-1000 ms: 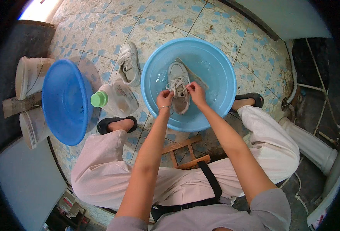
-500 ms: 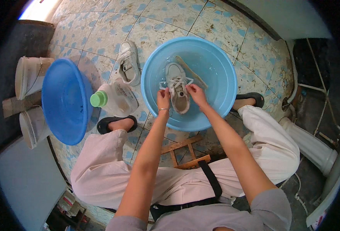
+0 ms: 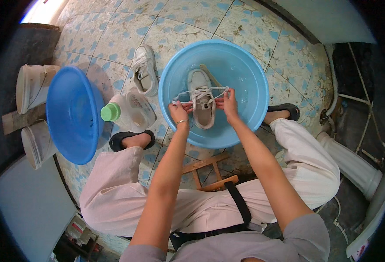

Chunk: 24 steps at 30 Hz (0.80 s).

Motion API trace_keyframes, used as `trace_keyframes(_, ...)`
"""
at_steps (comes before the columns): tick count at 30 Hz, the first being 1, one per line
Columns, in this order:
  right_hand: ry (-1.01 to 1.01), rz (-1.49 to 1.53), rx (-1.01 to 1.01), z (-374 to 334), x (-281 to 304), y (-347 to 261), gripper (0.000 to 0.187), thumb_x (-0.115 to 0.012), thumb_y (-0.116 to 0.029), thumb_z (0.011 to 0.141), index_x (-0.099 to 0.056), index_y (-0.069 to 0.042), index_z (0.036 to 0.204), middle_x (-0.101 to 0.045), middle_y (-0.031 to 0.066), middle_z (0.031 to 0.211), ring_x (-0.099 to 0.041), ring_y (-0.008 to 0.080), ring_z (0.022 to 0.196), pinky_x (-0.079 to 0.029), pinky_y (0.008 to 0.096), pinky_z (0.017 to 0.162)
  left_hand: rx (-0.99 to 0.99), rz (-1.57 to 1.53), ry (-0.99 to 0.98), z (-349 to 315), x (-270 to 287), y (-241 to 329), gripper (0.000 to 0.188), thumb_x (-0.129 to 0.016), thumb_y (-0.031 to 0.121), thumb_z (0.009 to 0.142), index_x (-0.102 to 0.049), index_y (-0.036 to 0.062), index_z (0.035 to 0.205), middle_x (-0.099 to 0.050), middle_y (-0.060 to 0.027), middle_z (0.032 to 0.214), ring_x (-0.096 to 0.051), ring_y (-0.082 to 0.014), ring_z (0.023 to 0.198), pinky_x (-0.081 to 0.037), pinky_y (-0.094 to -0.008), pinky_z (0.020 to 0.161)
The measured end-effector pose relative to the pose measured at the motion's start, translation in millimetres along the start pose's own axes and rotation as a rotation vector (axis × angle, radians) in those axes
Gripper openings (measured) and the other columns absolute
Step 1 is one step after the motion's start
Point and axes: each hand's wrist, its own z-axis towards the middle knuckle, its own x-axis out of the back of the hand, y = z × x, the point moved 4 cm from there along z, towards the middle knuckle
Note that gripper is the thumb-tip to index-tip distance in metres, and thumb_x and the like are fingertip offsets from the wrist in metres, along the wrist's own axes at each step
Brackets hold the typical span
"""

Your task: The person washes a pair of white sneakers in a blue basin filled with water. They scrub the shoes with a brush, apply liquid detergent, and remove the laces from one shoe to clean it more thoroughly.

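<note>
A white lace-up sneaker (image 3: pixel 200 83) sits in a light blue basin (image 3: pixel 257 109), its toe pointing away from me. Beside its left edge, my left hand (image 3: pixel 179 112) pinches one end of the shoelace (image 3: pixel 181 94). On the other side my right hand (image 3: pixel 230 105) grips the other lace end, drawn outward from the shoe. Both laces stretch sideways from the eyelets. A pale, long-handled brush or stick (image 3: pixel 210 74) lies in the basin, partly hidden behind the shoe and my right hand's lace.
Left of the basin stand a second white sneaker (image 3: pixel 145 72) and a white jug with a green cap (image 3: pixel 110 112). Farther left are a darker blue basin (image 3: pixel 72 118) and two white buckets (image 3: pixel 35 87). A wooden frame (image 3: pixel 204 170) is before my lap.
My hands have moved apart from the sneaker's sides, pulling the lace ends outward to left and right. The sneaker stays in nearly the same place.
</note>
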Motion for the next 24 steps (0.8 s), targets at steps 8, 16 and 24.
trace_keyframes(8,-0.213,-0.542,0.395,20.1,-7.2,29.2,0.029,-0.057,-0.022,0.089,-0.044,-0.01,0.112,-0.063,0.0082,0.08,-0.063,0.0167,0.076,-0.051,0.0276,0.061,-0.231,0.469,-0.237,7.3,-9.7,-18.9,0.03,-0.063,0.026,0.085,-0.056,0.001,0.101,-0.061,-0.0042,0.081,-0.06,-0.0125,0.074,-0.049,-0.027,0.068)
trace_keyframes(16,0.068,-0.048,0.017,6.0,13.1,7.0,0.014,-0.04,-0.019,0.096,-0.034,-0.007,0.099,-0.066,0.0138,0.088,-0.063,0.0217,0.059,-0.051,0.0299,0.05,-0.076,0.252,0.001,-6.6,-7.4,29.3,0.014,-0.044,0.014,0.095,-0.038,0.0023,0.093,-0.063,-0.0118,0.075,-0.062,-0.0173,0.061,-0.05,-0.0288,0.057)
trace_keyframes(24,0.202,-0.329,0.554,-22.9,28.2,-66.9,0.017,-0.035,-0.019,0.097,-0.041,-0.003,0.096,-0.056,0.0141,0.094,-0.058,0.0226,0.064,-0.049,0.0319,0.057,-0.965,0.916,-0.206,-64.7,-38.0,86.2,0.009,-0.051,0.009,0.089,-0.048,0.0005,0.092,-0.057,-0.0158,0.092,-0.059,-0.0272,0.083,-0.046,-0.0336,0.067)
